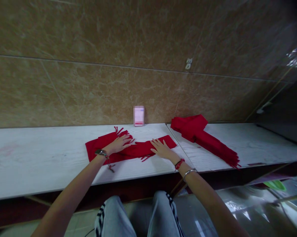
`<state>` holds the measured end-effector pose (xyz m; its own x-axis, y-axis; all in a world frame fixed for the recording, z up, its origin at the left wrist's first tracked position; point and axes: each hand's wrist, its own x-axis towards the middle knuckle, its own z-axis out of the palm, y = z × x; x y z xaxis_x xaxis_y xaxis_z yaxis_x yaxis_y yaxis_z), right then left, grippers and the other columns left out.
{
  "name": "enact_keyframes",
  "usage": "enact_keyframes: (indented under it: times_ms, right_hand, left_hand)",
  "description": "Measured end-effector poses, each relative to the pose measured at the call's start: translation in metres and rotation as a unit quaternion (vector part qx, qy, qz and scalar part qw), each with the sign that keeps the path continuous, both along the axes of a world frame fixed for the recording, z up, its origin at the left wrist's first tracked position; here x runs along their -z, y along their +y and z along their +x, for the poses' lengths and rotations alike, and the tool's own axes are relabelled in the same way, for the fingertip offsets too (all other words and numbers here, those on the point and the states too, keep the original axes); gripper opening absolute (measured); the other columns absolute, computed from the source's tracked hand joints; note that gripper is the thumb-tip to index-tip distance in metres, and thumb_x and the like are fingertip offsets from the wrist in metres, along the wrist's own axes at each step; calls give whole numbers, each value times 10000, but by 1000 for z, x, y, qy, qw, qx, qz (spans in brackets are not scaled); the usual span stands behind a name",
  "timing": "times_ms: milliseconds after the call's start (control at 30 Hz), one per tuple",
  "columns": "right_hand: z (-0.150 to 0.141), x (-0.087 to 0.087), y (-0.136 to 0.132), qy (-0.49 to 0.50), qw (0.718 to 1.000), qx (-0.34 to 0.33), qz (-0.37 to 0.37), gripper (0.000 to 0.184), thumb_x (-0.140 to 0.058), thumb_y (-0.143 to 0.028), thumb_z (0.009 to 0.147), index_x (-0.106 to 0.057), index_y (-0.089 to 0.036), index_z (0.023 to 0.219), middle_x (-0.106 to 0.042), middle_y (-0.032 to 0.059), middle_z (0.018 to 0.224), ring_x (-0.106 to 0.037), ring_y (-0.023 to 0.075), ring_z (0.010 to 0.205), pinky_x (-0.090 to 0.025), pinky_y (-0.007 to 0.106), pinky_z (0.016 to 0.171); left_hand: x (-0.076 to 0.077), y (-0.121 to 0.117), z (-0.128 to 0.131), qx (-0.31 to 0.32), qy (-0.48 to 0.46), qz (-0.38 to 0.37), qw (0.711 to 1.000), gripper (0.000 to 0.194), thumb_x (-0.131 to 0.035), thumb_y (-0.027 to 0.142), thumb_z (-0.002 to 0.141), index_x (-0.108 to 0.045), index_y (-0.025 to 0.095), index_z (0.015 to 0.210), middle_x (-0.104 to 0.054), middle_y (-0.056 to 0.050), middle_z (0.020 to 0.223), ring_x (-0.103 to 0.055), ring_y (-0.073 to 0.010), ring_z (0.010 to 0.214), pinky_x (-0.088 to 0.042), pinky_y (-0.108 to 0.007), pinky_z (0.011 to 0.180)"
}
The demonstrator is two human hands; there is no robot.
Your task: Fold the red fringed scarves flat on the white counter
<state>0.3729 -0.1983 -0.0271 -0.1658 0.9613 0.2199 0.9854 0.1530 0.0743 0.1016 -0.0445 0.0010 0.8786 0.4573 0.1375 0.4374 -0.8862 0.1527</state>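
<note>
A red fringed scarf (99, 146) lies partly folded on the white table (39, 158) in front of me. My left hand (120, 143) rests flat on its middle, fingers spread and pointing right. My right hand (161, 148) lies flat on the scarf's right part, fingers stretched out toward the wall. Both hands press on the cloth and neither grips it. A second red scarf (205, 138) lies folded on the table to the right, its fringe near the front edge.
A small pink-and-white card (138, 116) stands against the brown marble wall (89, 82) behind the scarves. A dark object (284, 121) sits at the far right. A seam (180, 144) splits the tabletop. My knees in grey trousers are below the table edge.
</note>
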Motion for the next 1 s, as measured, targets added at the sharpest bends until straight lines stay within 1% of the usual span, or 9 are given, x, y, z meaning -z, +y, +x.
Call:
enact_keyframes:
  times_ms: [100,200,300,433,533,700,767,833,1000]
  right_hand:
    - [4,9,0,12,999,27,-30,539,-276,-397,917,-247,-160,1400,-267,138,1440,-230,300,1317,-264,579,990]
    - [14,14,0,12,999,34,-35,536,-265,-391,915,-257,-158,1398,-252,139,1444,-235,307,1315,-273,588,980]
    - [22,16,2,10,999,27,-38,530,-260,-387,912,-283,-159,1389,-264,147,1438,-253,320,1305,-287,604,964]
    - [26,14,5,22,997,32,-71,523,-259,-387,908,-293,-174,1384,-261,146,1440,-237,334,1309,-278,645,942]
    - [13,0,10,69,993,39,-85,540,-282,-413,899,-315,-158,1374,-273,156,1435,-213,326,1319,-251,624,974]
    - [-42,-22,20,139,985,-103,-22,602,-340,-469,883,-277,-147,1388,-289,123,1438,-185,224,1340,-210,454,1068]
    - [-59,-19,23,109,985,-128,-46,618,-374,-483,871,-283,-153,1386,-296,121,1435,-174,241,1342,-188,488,1065]
    - [-65,-11,24,72,988,-116,-70,582,-370,-461,880,-312,-159,1374,-311,127,1427,-193,260,1335,-175,522,1055]
    - [-58,8,24,32,992,-105,-67,509,-312,-416,913,-317,-198,1373,-300,101,1434,-233,251,1323,-170,524,1054]
  left_hand:
    - [4,27,-51,-17,-1,-7,1000,490,-337,477,883,-456,215,1280,-419,-60,1369,-322,-194,1282,-233,-370,1067]
    - [12,45,-91,-125,-30,-12,992,520,-319,438,875,-464,125,1264,-440,-117,1343,-376,-224,1247,-267,-382,1055]
    - [18,55,-115,-197,-47,-45,978,508,-250,348,882,-447,82,1268,-490,-128,1296,-442,-204,1196,-302,-354,1039]
    - [17,58,-132,-288,-59,-56,954,527,-315,260,822,-403,57,1300,-498,-134,1288,-461,-207,1182,-338,-331,1009]
    - [16,56,-143,-295,-52,-72,951,543,-430,285,751,-471,81,1253,-560,-121,1221,-536,-212,1096,-403,-289,940]
    - [14,47,-155,-322,-64,-91,940,503,-523,367,676,-588,137,1119,-654,-87,1064,-593,-239,985,-450,-298,856]
    - [13,43,-157,-305,-75,-111,943,459,-539,358,650,-621,165,1058,-671,-58,1026,-598,-234,964,-455,-295,844]
    - [13,41,-157,-301,-76,-129,942,436,-539,330,635,-626,175,1033,-680,-39,1002,-607,-222,931,-463,-288,824]
    - [14,37,-157,-347,-60,-126,927,303,-504,264,645,-651,158,888,-696,-69,914,-624,-227,856,-465,-290,776]
